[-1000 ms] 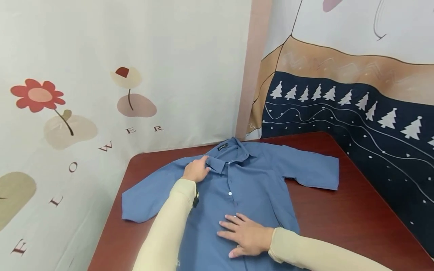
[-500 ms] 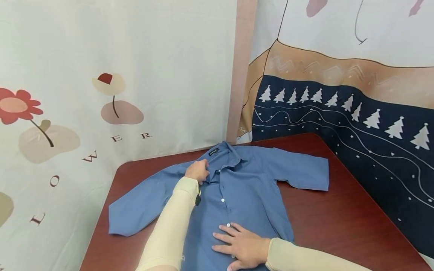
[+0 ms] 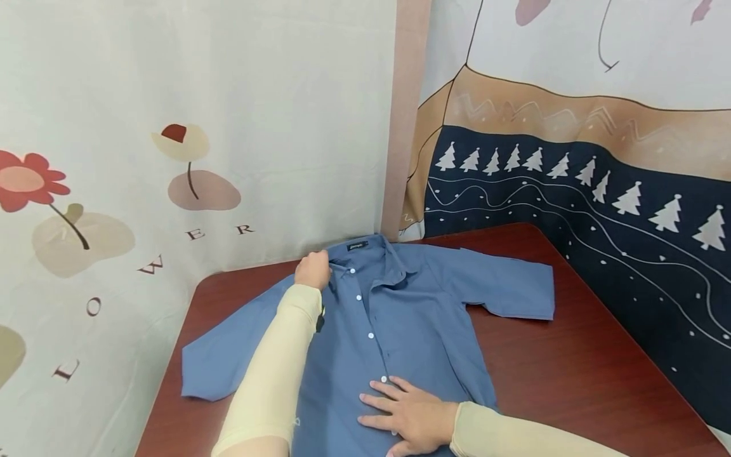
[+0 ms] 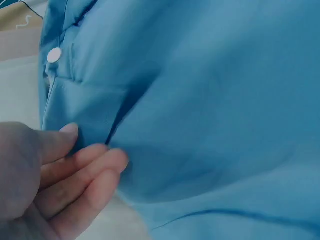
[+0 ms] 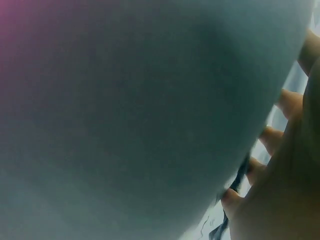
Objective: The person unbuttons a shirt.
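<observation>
A blue short-sleeved shirt with white buttons lies front up, its collar towards the wall. My left hand pinches the left side of the collar between thumb and fingers, and a button sits just beyond the thumb in the left wrist view. The collar gapes, showing the dark neck label. Lower down, my right hand rests flat on the shirt front with fingers spread, beside the row of buttons. The right wrist view is mostly filled by blurred cloth, with the fingertips along its right edge.
The shirt lies on a dark red-brown table with rounded corners. Behind it hangs a pale curtain with printed flowers; a navy tree-patterned cloth runs along the right side. The left sleeve reaches close to the table's left edge.
My left hand has drawn the collar's left side up and to the left, opening the neckline and baring more buttons. The right hand stays on the shirt front. The head view has shifted a little.
</observation>
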Demonstrator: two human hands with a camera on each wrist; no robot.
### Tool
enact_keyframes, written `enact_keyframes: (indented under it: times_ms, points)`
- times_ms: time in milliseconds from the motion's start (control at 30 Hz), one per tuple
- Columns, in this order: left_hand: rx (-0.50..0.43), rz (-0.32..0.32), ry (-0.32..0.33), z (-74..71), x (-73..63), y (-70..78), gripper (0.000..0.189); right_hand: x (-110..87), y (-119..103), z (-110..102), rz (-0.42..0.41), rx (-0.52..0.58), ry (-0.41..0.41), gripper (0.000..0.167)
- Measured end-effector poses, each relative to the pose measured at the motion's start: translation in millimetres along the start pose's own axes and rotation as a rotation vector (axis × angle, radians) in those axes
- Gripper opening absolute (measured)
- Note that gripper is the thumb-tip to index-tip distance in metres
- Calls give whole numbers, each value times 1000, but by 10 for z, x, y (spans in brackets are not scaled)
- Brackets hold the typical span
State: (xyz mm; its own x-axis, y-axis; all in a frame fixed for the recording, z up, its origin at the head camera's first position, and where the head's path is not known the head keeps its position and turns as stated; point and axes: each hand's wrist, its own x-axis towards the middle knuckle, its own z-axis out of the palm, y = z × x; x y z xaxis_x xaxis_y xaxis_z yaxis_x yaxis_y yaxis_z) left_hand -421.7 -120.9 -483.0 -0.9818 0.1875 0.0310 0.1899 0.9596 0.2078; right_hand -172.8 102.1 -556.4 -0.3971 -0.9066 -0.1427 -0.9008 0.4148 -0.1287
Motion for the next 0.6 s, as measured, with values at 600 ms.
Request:
enact_keyframes:
  times_ms: [600]
  points:
    - [8, 31, 75, 411, -123, 105, 49, 7, 76, -48, -4, 200, 83, 61]
